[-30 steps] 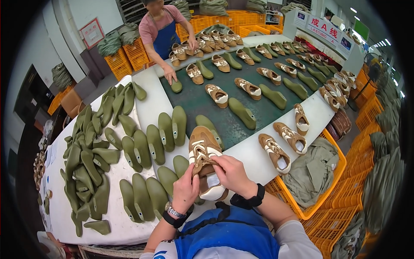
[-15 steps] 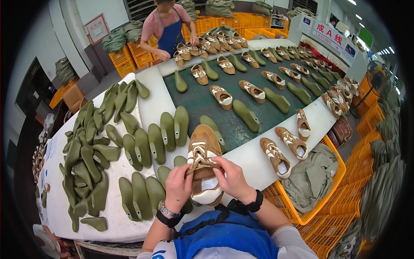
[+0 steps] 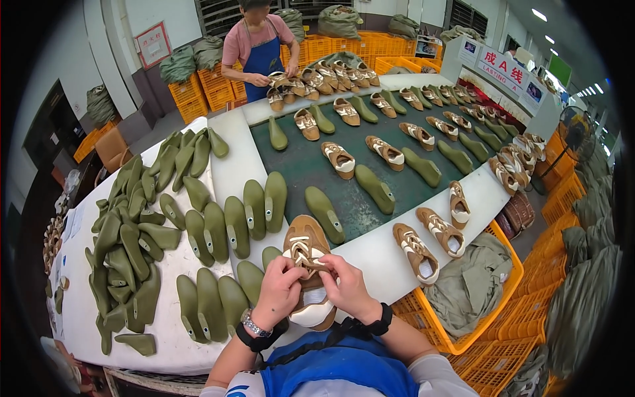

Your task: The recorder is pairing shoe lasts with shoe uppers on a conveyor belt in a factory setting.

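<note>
A brown suede sneaker upper [image 3: 305,236] with white stripes and tied laces is close in front of my body, toe pointing away. My left hand [image 3: 281,291] pinches one side of its opening by the lace ends and tongue. Opposite it, my right hand [image 3: 346,284] pinches the other side. White lining shows inside the shoe between my hands. Beside my left hand, green shoe lasts [image 3: 233,301] lie in a row on the white table [image 3: 225,155]. The fingertips partly cover the lace ends.
More lasts are heaped [image 3: 126,245] at left. A green conveyor belt [image 3: 291,159] carries shoes and lasts. Loose shoes [image 3: 415,251] lie on its near white edge, beside an orange crate [image 3: 456,344] holding grey-green cloth. Across the table, a person in a blue apron [image 3: 263,63] handles shoes.
The shoe and both my hands sit slightly lower in view, my grip kept at its opening. The person across has brought a hand onto the shoes there.
</note>
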